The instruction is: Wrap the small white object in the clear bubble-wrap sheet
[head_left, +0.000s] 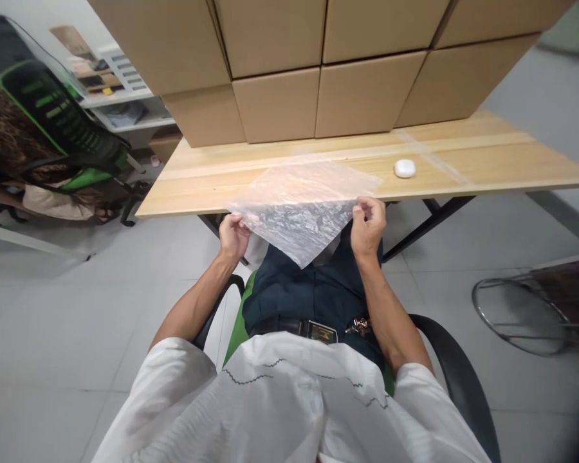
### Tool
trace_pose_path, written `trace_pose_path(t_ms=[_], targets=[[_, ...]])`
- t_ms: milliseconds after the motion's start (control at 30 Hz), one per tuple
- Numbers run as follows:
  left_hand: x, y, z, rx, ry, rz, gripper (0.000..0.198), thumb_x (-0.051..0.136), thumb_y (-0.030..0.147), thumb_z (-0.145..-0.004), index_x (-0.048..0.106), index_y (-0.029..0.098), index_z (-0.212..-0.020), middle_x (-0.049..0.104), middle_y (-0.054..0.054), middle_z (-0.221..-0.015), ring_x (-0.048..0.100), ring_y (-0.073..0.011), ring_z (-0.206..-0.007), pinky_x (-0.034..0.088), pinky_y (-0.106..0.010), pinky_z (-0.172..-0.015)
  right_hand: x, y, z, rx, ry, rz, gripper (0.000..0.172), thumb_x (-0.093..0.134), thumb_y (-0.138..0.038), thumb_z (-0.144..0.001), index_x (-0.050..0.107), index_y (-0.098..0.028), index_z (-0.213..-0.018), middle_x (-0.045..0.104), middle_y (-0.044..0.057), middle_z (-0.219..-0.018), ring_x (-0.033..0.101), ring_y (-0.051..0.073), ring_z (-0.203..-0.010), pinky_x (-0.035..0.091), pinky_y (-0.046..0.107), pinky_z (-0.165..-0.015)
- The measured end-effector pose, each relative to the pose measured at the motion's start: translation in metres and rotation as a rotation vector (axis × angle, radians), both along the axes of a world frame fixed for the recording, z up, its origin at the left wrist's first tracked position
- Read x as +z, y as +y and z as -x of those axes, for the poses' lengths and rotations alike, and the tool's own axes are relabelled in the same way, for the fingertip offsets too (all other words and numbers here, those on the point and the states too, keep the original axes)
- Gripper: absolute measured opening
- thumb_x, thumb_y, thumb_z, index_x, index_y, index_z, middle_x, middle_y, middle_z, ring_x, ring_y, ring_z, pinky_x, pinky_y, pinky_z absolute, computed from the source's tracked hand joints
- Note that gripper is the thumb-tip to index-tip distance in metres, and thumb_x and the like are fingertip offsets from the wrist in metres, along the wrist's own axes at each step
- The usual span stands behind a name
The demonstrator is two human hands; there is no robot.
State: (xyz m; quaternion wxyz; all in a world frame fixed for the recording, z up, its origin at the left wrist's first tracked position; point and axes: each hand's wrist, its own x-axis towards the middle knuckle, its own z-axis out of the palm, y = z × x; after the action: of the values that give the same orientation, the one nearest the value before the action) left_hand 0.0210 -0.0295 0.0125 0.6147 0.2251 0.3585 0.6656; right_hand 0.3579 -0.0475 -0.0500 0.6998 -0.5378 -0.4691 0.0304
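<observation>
A thin, wrinkled, see-through plastic sheet is spread in a diamond shape across the front edge of the wooden table. Its far half rests on the tabletop, while a near corner hangs down over my lap. At its left corner, my left hand pinches the plastic between thumb and fingers. My right hand grips the opposite corner with curled fingers. Whether the sheet is a flat piece or a bag, I cannot tell. A small white rounded case lies on the table beyond my right hand.
Stacked brown cardboard boxes line the back of the table. Clear tape crosses the wood at the right. A person sits by a green-and-black chair at the left. A metal-framed stool stands on the floor at the right.
</observation>
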Motion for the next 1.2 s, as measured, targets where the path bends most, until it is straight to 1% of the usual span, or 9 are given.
trace_pose_path(t_ms=[100, 233, 333, 433, 533, 633, 733, 900, 1200], targets=[[0.005, 0.007, 0.013, 0.049, -0.032, 0.026, 0.039, 0.069, 0.011, -0.084, 0.039, 0.024, -0.062, 0.043, 0.007, -0.053, 0.056, -0.0093, -0.05, 0.057, -0.022, -0.066, -0.01, 0.012, -0.018, 0.003, 0.197, 0.052, 0.029, 0.072, -0.048, -0.097, 0.075, -0.025, -0.115, 0.08, 0.007, -0.115, 0.079, 0.024, -0.102, 0.068, 0.043, -0.098], [0.005, 0.017, 0.03, 0.09, -0.011, 0.059, 0.043, 0.072, 0.01, -0.082, 0.037, 0.023, -0.062, 0.037, 0.009, -0.051, 0.046, -0.0056, -0.045, 0.052, -0.019, -0.062, -0.014, 0.021, -0.027, 0.124, 0.502, 0.147, 0.045, 0.082, -0.068, -0.097, 0.067, -0.026, -0.107, 0.077, 0.0, -0.093, 0.075, 0.017, -0.075, 0.065, 0.029, -0.071], [0.003, 0.021, 0.042, 0.024, 0.032, 0.062, 0.051, 0.073, 0.019, -0.086, 0.031, 0.024, -0.058, 0.034, 0.006, -0.048, 0.043, -0.0084, -0.043, 0.05, -0.023, -0.056, -0.008, 0.024, -0.022, 0.263, 0.618, 0.242, 0.057, 0.087, -0.079, -0.093, 0.065, -0.027, -0.099, 0.073, -0.003, -0.077, 0.067, 0.013, -0.057, 0.059, 0.023, -0.056], [0.0, 0.024, 0.051, -0.091, 0.104, 0.042, 0.057, 0.074, 0.028, -0.089, 0.029, 0.025, -0.054, 0.038, 0.003, -0.047, 0.042, -0.0111, -0.04, 0.04, -0.026, -0.044, 0.002, 0.026, -0.012, 0.371, 0.617, 0.294, 0.055, 0.092, -0.074, -0.091, 0.065, -0.026, -0.088, 0.069, -0.003, -0.067, 0.065, 0.011, -0.051, 0.056, 0.021, -0.051], [-0.004, 0.029, 0.056, -0.103, 0.14, -0.013, 0.053, 0.077, 0.028, -0.087, 0.036, 0.025, -0.054, 0.045, 0.002, -0.049, 0.05, -0.0125, -0.044, 0.048, -0.026, -0.049, 0.008, 0.027, -0.002, 0.409, 0.568, 0.292, 0.048, 0.09, -0.064, -0.091, 0.065, -0.025, -0.08, 0.069, -0.002, -0.064, 0.063, 0.011, -0.05, 0.053, 0.02, -0.05], [-0.009, 0.037, 0.058, -0.002, 0.149, -0.064, 0.029, 0.077, 0.022, -0.081, 0.055, 0.023, -0.062, 0.066, 0.0, -0.061, 0.069, -0.017, -0.062, 0.063, -0.029, -0.066, 0.005, 0.023, 0.003, 0.411, 0.506, 0.257, 0.044, 0.086, -0.063, -0.091, 0.066, -0.026, -0.08, 0.072, -0.001, -0.068, 0.065, 0.011, -0.053, 0.053, 0.021, -0.052], [-0.016, 0.044, 0.059, 0.087, 0.177, -0.073, 0.007, 0.077, 0.024, -0.081, 0.072, 0.021, -0.077, 0.078, -0.002, -0.075, 0.075, -0.0184, -0.071, 0.065, -0.029, -0.074, -0.004, 0.014, 0.007, 0.403, 0.506, 0.223, 0.04, 0.087, -0.061, -0.087, 0.068, -0.026, -0.082, 0.072, -0.003, -0.069, 0.066, 0.012, -0.054, 0.053, 0.022, -0.054], [-0.028, 0.052, 0.064, 0.215, 0.283, -0.117, 0.026, 0.087, 0.031, -0.082, 0.064, 0.022, -0.075, 0.07, 0.002, -0.072, 0.073, -0.0161, -0.068, 0.064, -0.029, -0.075, -0.016, -0.007, 0.018, 0.451, 0.539, 0.217, 0.036, 0.092, -0.058, -0.086, 0.075, -0.026, -0.087, 0.072, -0.004, -0.074, 0.068, 0.012, -0.059, 0.06, 0.024, -0.059], [-0.028, 0.05, 0.063, 0.261, 0.373, -0.207, 0.052, 0.107, 0.038, -0.073, 0.058, 0.021, -0.073, 0.061, 0.007, -0.071, 0.059, -0.0089, -0.067, 0.053, -0.022, -0.071, -0.002, -0.005, 0.002, 0.529, 0.752, 0.261, 0.068, 0.098, -0.084, -0.077, 0.067, -0.027, -0.098, 0.073, -0.005, -0.076, 0.072, 0.012, -0.057, 0.064, 0.023, -0.056]])
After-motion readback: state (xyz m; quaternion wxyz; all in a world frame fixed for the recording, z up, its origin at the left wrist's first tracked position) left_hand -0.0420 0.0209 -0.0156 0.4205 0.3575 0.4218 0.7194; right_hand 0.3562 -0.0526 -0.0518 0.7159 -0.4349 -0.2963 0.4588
